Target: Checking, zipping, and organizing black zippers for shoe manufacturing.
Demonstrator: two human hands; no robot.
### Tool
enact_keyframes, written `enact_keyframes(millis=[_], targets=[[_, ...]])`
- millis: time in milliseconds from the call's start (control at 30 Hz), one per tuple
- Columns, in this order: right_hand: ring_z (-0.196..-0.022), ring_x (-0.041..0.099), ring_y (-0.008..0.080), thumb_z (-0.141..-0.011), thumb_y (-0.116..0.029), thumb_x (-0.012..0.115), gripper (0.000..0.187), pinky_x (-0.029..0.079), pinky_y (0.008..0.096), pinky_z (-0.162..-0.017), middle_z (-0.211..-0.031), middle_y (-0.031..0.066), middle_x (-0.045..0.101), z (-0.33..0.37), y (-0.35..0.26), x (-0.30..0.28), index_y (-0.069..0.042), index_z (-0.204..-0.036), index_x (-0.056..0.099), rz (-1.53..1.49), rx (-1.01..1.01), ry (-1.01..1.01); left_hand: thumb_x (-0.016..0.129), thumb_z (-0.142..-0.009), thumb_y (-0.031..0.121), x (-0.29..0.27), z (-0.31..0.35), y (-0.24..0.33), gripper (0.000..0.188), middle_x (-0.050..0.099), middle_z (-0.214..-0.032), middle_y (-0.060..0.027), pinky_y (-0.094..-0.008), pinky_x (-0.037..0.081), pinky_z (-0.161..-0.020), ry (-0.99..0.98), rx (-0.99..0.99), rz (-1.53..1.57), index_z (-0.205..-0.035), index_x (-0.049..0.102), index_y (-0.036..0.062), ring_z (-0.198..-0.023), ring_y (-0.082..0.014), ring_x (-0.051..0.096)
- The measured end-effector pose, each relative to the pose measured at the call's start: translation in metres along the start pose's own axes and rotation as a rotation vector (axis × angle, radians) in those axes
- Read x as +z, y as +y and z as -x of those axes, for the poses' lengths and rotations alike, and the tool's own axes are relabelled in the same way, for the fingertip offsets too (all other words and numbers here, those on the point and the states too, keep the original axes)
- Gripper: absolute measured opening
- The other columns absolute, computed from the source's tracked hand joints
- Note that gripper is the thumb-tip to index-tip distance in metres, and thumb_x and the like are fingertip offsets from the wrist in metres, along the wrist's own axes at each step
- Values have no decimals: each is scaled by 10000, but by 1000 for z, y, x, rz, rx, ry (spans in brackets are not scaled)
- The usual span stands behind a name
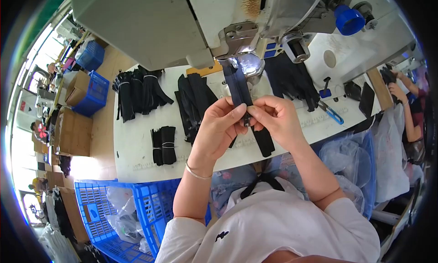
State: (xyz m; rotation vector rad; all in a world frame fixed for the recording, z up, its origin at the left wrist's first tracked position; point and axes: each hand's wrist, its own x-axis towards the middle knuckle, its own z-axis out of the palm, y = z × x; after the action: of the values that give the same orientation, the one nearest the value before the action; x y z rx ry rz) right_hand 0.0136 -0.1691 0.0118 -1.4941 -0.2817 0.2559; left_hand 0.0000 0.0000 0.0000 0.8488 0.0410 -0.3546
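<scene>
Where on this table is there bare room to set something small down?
The white table is bare left of the small black bundles, below the larger bundles. Another patch lies between the right forearm and the blue-handled tool. Black strips crowd around the left hand and right hand.

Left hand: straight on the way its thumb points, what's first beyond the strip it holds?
Probably the right hand, just across the dark strip from the left hand. Exact depth between the two is hard to judge.
</scene>
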Motion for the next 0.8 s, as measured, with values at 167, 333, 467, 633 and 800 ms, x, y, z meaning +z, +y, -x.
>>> enact_keyframes(millis=[167, 333, 467, 633, 800], targets=[[-581, 576, 62, -906, -143, 623, 184, 459, 203, -535, -680, 41, 645, 2, 2, -4, 28, -840, 646, 70, 68, -28, 587, -931, 73, -5, -3, -14, 32, 648, -844, -56, -277, 521, -645, 42, 201, 24, -908, 588, 51, -731, -113, 617], [-571, 564, 58, -907, -149, 623, 193, 446, 201, -529, -655, 34, 630, -1, 0, 0, 22, -818, 641, 120, -54, 6, 590, -928, 68, 4, -5, -8, 43, 647, -844, -54, -284, 522, -668, 18, 201, 91, -889, 583, 51, -718, -116, 615], [-560, 556, 59, -906, -152, 625, 191, 433, 206, -517, -646, 33, 624, -11, -5, 2, 12, -810, 637, 133, -108, 33, 618, -911, 70, 7, -13, -2, 66, 617, -779, -7, -242, 465, -620, 100, 244, 69, -859, 583, 51, -638, -80, 550], [-537, 547, 55, -903, -153, 629, 190, 424, 208, -505, -613, 22, 611, -28, -8, 5, 12, -808, 638, 167, -168, 68, 696, -853, 106, 10, -26, 4, 118, 536, -677, 65, -189, 309, -539, 242, 323, -59, -812, 589, 79, -586, -22, 433], [-494, 529, 52, -890, -144, 641, 189, 408, 213, -478, -566, 18, 588, -37, -17, 10, 19, -794, 637, 253, -186, 172, 680, -840, 94, 15, -41, 10, 76, 527, -690, 66, -184, 267, -548, 367, 464, -133, -811, 615, 67, -574, -24, 361]])
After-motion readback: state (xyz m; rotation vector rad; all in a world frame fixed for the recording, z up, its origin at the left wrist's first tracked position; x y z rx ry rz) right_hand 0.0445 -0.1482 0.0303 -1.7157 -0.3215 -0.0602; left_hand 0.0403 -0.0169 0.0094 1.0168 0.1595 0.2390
